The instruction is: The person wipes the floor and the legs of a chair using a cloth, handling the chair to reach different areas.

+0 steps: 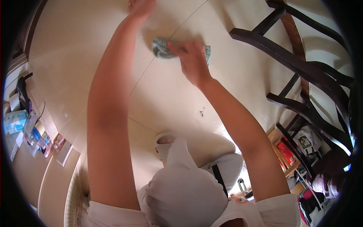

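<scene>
A crumpled green-and-white cloth (pixel 161 48) lies on the pale tiled floor (pixel 158 93). My right hand (pixel 194 61) covers the middle of it, fingers bent over the fabric, with cloth showing on both sides. My left arm reaches forward to the picture's top edge. There my left hand (pixel 141 7) is blurred and partly cut off, so its fingers and anything in them cannot be made out. Dark marks (pixel 202 112) show on the floor between my right forearm and my foot.
Dark wooden chairs (pixel 292 59) stand along the right, legs towards me. A cluttered surface with a blue-and-white package (pixel 16 121) is at the left. Bags (pixel 306 140) and other items crowd the lower right. A shoe (pixel 164 142) on my foot rests below the marks.
</scene>
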